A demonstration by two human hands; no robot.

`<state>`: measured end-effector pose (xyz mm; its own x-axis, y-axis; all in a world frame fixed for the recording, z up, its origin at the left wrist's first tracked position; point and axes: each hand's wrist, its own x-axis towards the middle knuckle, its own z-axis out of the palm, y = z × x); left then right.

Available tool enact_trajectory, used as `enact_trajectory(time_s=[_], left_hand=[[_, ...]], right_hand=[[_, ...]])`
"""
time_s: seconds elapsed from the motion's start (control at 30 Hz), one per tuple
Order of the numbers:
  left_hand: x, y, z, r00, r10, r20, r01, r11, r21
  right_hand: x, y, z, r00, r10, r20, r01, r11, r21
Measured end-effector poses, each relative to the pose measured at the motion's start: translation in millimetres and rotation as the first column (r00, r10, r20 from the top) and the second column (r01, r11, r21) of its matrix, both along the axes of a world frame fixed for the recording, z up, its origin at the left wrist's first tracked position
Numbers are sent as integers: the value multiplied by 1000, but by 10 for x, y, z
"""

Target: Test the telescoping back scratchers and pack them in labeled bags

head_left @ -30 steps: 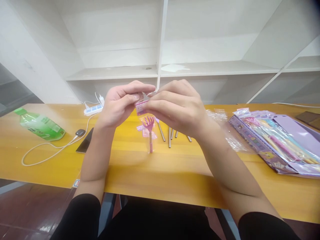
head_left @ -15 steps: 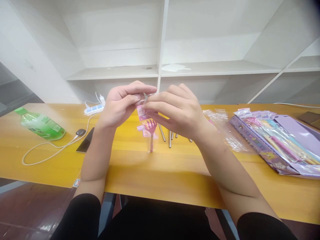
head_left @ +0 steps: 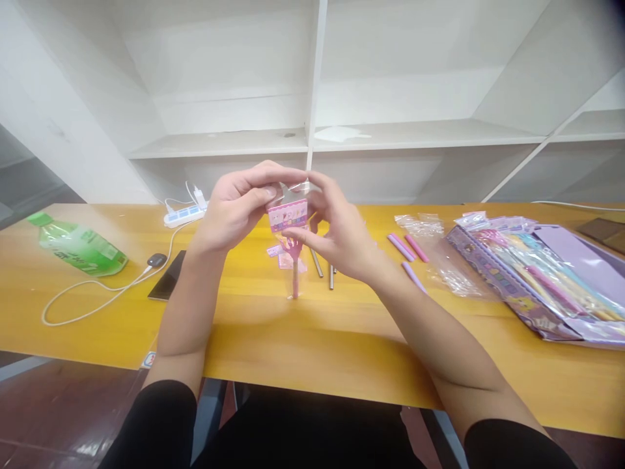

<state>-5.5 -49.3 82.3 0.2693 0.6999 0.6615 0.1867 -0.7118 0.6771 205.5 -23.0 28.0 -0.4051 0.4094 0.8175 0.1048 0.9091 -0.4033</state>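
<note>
In front of me hangs a clear plastic bag [head_left: 295, 190] with a pink printed card [head_left: 288, 215] near its top. Inside it, a small pink back scratcher [head_left: 295, 267] stands upright, its clawed head just below the card. My left hand [head_left: 232, 205] pinches the bag's upper left corner between thumb and fingers. On the other side, my right hand [head_left: 344, 234] has its thumb against the card's lower edge and its fingers curled behind and over the top. Behind the bag, small pink printed pieces [head_left: 288, 259] lie on the table, partly hidden.
Metal tubes [head_left: 331, 277] and pink and purple sleeves [head_left: 401, 247] lie beyond my right hand. Clear bags [head_left: 452, 267] lie beside a purple box [head_left: 517, 293] of packaged sticks. Leftward are a phone [head_left: 166, 277], a cable, a power strip [head_left: 185, 214] and a green bottle [head_left: 81, 247].
My right hand has turned and opened around the bag, its thumb moving to the card's lower edge. The card now shows nearly whole. My left hand has barely moved.
</note>
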Motion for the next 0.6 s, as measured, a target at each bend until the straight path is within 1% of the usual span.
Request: enact_trajectory(time_s=[0.07,0.1,0.17,0.23,0.3,0.37,0.43,0.53,0.6], left_hand=[[-14,17,5,999,23,-29,-22,1000,20],[-29,26,8,999,4,-42,-2,1000,28],[-68,44,12,994,-77,-84,78,997,12],[-106,58,9,976,-139,-170,132,990,-53],[-121,71,-2,943,-163,-289,122,980,-155],[-103,90,-20,891,-200,-407,92,959,-269],[-60,118,-42,845,-244,-475,72,934,-350],[1,162,-71,827,-256,-501,59,925,-376],[15,181,-81,832,-244,-499,46,926,-375]], right_hand=[[-42,7,-57,998,64,-3,-64,995,-81],[-53,16,-74,997,68,-20,-70,993,-97],[-52,43,-85,997,49,-55,-55,993,-107],[-26,79,-75,997,30,-74,-38,994,-107],[7,122,-60,997,26,-76,-32,996,-84],[35,169,-48,998,27,-64,-27,1000,-6],[53,217,-42,998,22,-53,-15,993,117],[71,290,-42,999,10,-54,7,954,300],[85,342,-50,998,17,-56,5,927,374]])
